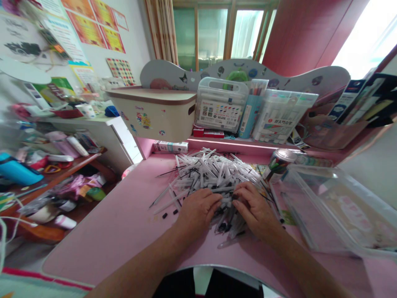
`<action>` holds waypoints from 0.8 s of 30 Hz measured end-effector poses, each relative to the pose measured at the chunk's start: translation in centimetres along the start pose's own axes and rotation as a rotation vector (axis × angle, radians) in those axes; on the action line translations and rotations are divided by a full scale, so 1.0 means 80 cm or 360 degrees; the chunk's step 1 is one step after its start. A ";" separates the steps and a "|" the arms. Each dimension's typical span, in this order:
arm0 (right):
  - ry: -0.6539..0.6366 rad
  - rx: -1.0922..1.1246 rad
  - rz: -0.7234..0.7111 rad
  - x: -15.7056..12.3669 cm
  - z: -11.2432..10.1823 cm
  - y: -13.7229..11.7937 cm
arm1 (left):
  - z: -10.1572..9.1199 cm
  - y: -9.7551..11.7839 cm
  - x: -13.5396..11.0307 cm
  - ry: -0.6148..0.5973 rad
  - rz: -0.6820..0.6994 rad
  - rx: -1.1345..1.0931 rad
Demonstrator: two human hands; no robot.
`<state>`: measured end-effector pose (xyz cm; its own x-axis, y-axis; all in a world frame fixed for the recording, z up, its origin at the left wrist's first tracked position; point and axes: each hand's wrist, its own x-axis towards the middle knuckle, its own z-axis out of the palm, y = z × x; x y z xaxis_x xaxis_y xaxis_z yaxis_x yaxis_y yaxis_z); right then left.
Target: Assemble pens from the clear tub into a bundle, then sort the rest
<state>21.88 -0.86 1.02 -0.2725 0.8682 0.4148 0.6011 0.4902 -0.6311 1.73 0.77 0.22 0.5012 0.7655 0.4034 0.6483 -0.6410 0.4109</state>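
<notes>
A big heap of clear pen barrels and thin black refills (211, 171) lies on the pink desk (124, 223). My left hand (198, 209) rests palm down on the near side of the heap, fingers curled into the pens. My right hand (256, 209) lies beside it, fingers bent and digging into the same pile; what the fingertips pinch is hidden. A few loose barrels (169, 198) and small black caps (165, 215) lie to the left of the heap.
A clear plastic box (335, 211) stands at the right, a round tin (279, 161) behind it. Marker cases (221, 103) and a cream storage box (155, 111) sit on the back shelf. A cluttered side table (56, 165) is at the left.
</notes>
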 end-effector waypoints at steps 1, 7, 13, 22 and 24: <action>-0.0004 -0.0008 0.0008 0.001 0.000 0.000 | 0.000 0.001 0.000 -0.0003 0.0009 0.0002; 0.0018 0.0004 0.0025 -0.002 -0.001 -0.002 | -0.002 0.003 -0.001 0.0027 0.0004 -0.0018; 0.0010 0.0010 -0.0002 -0.002 0.003 -0.002 | -0.004 0.003 -0.002 0.0000 -0.0003 -0.0014; 0.0047 0.0029 -0.0013 -0.003 0.003 -0.004 | -0.004 0.007 -0.001 0.0022 0.0019 -0.0020; 0.0057 0.0028 -0.0049 -0.004 0.004 -0.004 | -0.004 0.006 -0.001 0.0017 0.0021 -0.0009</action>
<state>21.52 -1.25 0.86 -0.2638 0.8494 0.4572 0.5795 0.5184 -0.6288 1.84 0.39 0.64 0.5034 0.7563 0.4178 0.6382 -0.6515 0.4103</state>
